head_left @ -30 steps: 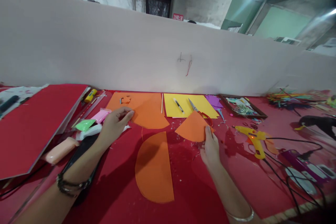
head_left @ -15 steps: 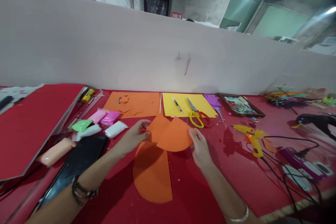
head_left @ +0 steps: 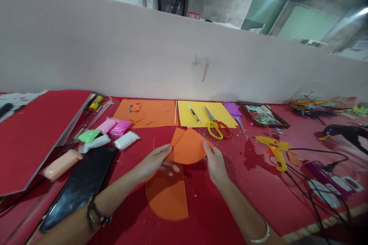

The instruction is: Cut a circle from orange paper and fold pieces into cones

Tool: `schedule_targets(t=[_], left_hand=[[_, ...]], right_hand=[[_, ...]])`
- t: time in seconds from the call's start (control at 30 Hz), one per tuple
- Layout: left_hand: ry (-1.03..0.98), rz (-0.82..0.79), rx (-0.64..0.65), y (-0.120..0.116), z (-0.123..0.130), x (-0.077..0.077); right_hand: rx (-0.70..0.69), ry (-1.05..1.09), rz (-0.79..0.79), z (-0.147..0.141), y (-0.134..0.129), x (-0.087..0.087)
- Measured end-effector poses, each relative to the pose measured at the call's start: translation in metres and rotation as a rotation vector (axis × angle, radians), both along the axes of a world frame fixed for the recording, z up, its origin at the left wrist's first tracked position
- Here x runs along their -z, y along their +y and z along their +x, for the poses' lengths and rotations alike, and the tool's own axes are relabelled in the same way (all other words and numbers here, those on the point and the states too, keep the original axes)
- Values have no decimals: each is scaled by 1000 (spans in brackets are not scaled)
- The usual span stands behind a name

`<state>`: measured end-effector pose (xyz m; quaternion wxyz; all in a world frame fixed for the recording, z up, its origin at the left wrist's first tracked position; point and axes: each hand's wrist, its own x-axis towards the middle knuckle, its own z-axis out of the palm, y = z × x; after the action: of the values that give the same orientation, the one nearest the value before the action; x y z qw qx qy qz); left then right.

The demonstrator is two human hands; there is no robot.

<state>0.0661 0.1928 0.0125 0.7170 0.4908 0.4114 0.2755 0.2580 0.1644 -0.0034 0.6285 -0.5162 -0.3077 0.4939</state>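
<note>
Orange paper pieces [head_left: 188,147], overlapping and with a curved lower edge, are held up over the red table. My left hand [head_left: 161,160] pinches their left side between thumb and forefinger, its other fingers spread beneath. On the right side, my right hand [head_left: 214,159] grips the paper with the thumb on top. Below lies a half-round orange paper [head_left: 169,199], its upper part covered by my left hand and the held paper. A thin orange strip [head_left: 153,142] shows just above my left hand. Beyond the paper lie scissors [head_left: 215,128] with yellow and red handles.
At the back are an orange sheet [head_left: 155,113], a yellow sheet [head_left: 184,109] with a pen [head_left: 194,115], and a tray [head_left: 283,122]. A yellow glue gun [head_left: 273,147] with cables lies right. Left are clay packets [head_left: 127,140], a dark tablet-like slab [head_left: 80,187] and a red board [head_left: 34,134].
My left hand has moved right and inward along the held paper, and the two pieces now overlap more. My right hand has shifted slightly left, still gripping its side.
</note>
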Motion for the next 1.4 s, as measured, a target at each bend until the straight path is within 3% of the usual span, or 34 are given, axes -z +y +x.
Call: schedule_targets(t=[0.1,0.27,0.37,0.5,0.7,0.8,0.93,1.13,1.33,1.4], left_hand=[[-3,-24,71,-3,2,2],[57,82,178,-5,5,4],[115,212,265,-4,5,1],[211,349,292,-1,0,-6],[912,984,186,13,-17,0],[1024,993,173,17,-23,8],[1096,1011,221,19,-27,11],[1114,1018,258,17,-25,6],[1009,1012,308,15,-23,8],[947,1003,325,14,-23,11]], right_hand=[[-13,-161,25,1,0,1],[20,-303,76,-1,-1,1],[-34,-295,150,-4,-2,-2],[-125,-243,122,2,-1,-7],[99,-325,32,33,10,-4],[183,-467,-8,45,15,0],[154,-839,-81,53,17,8],[240,-1326,45,58,17,15],[338,-1387,156,45,14,5],[262,-1273,229,39,12,3]])
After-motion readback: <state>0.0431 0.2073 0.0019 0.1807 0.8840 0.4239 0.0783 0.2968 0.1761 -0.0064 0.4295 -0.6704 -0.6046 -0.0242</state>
